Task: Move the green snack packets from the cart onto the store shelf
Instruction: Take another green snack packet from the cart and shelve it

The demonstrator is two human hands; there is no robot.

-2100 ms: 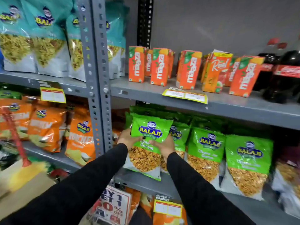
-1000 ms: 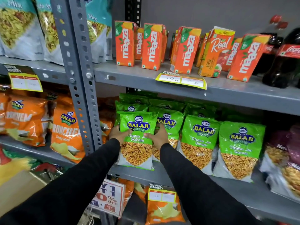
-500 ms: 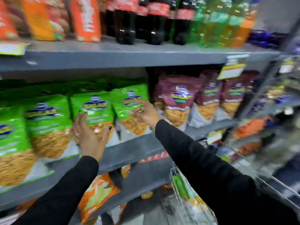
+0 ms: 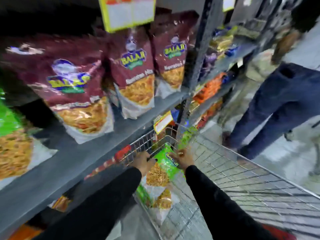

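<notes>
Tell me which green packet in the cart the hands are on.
The top green packet, between the left hand and right hand; the other packets lie lower in the cart, untouched.

A shop — stocked shelf [image 4: 97, 153], price tags [image 4: 129, 12], wire cart [image 4: 259, 181].

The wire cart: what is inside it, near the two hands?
Green snack packets lie piled in the wire cart, with the left hand and right hand at the top one. The hands, sleeves and blur hide how many lie below.
</notes>
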